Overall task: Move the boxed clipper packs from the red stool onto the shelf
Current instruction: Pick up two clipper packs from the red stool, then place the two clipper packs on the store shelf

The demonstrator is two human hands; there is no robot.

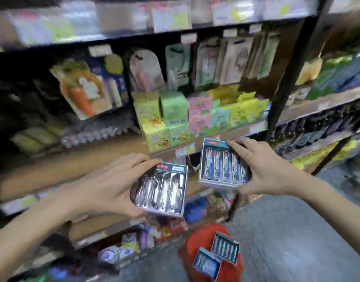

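My left hand (112, 184) grips an open box of silver clippers (165, 190) by its left side. My right hand (264, 169) holds a second box of blue-carded clippers (219, 163) by its right side. Both boxes hang in the air in front of the wooden shelf (89, 159), just below its front edge. Lower down, the red stool (197, 241) carries two more clipper boxes, one dark (226, 247) and one blue (207, 263), lying side by side.
The shelf holds green and yellow cartons (165, 119), pink and yellow packs (226, 110) and hanging blister cards (83, 88). A black upright post (284, 82) divides it from a rack of dark bottles (317, 129). Grey floor (287, 231) lies to the right.
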